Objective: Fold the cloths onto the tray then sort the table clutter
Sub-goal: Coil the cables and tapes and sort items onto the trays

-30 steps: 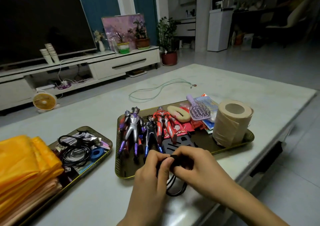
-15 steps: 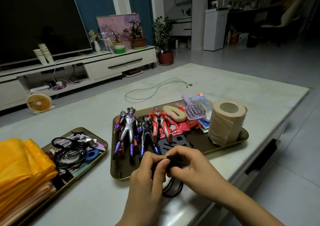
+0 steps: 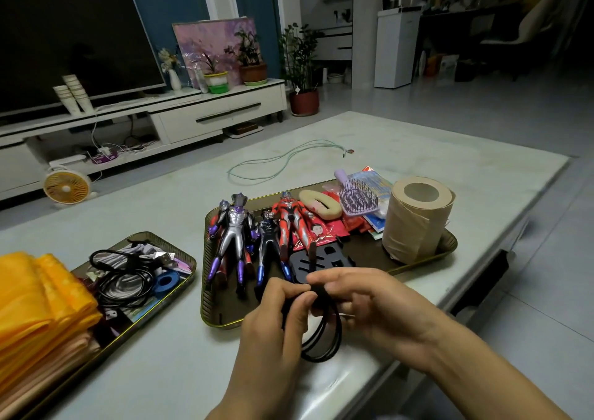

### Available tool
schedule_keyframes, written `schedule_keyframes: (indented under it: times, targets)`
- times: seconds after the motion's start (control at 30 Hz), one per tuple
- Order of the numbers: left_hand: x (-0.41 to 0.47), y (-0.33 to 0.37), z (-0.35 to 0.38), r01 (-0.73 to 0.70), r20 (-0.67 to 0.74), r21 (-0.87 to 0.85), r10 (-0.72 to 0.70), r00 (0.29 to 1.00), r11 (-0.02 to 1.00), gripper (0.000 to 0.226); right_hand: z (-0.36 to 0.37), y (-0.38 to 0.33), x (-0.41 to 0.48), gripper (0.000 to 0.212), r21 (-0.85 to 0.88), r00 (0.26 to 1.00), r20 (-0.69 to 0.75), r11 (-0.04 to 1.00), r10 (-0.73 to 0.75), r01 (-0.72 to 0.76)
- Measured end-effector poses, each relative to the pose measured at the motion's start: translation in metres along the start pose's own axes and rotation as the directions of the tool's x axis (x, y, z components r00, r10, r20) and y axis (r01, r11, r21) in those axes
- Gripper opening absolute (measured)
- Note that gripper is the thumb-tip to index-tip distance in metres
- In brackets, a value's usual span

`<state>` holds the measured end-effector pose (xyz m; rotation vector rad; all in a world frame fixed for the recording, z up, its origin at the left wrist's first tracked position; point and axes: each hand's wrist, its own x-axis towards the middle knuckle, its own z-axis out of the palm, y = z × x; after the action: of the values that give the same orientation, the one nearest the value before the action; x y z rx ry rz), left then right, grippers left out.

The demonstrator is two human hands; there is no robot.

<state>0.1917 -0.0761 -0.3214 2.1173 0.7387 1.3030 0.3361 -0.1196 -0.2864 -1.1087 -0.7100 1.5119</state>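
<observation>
We are pinching a coiled black cable between left hand and right hand fingers, just before the toy tray's near rim, open surface lying beyond.

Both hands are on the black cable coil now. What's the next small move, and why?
Probably carry the black cable coil, pinched by the left hand and right hand, to the left tray, since other coiled black cables already lie there.

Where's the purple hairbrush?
Head view, centre-right: the purple hairbrush lies at the back of the larger tray, between the beige ring and the paper roll.
</observation>
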Motion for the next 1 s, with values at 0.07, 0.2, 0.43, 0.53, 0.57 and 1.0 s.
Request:
schedule_keyframes:
  times: [0.07, 0.2, 0.43, 0.53, 0.57, 1.0]
  targets:
    - [0.0, 0.0, 0.001, 0.038, -0.005, -0.032, -0.038, 0.999, 0.999, 0.018, 0.004, 0.006, -0.001, 0.014, -0.128, 0.987, -0.094, 0.984, -0.133, 0.121]
    - [0.0, 0.0, 0.003, 0.137, -0.035, -0.102, -0.141, 0.989, 0.985, 0.024, 0.007, 0.015, 0.002, 0.017, -0.275, 0.888, -0.154, 0.882, -0.433, 0.382]
    - [0.0, 0.001, 0.007, 0.278, 0.018, -0.242, -0.282, 0.959, 0.929, 0.014, 0.003, 0.027, -0.001, 0.014, -0.552, 0.726, -0.051, 0.625, -0.686, 0.552]
    - [0.002, 0.0, 0.004, 0.3, 0.012, -0.269, -0.308, 0.951, 0.915, 0.018, 0.001, 0.03, -0.002, 0.014, -0.62, 0.69, 0.056, 0.517, -0.721, 0.591]
    - [0.002, -0.001, 0.004, 0.309, 0.005, -0.283, -0.321, 0.947, 0.908, 0.023, 0.001, 0.031, -0.001, 0.022, -0.618, 0.7, 0.084, 0.514, -0.71, 0.595]
    - [0.009, 0.006, 0.005, 0.389, 0.05, -0.49, -0.42, 0.906, 0.78, 0.03, -0.003, 0.032, 0.01, 0.011, -0.787, 0.646, 0.37, 0.145, -0.668, 0.6]
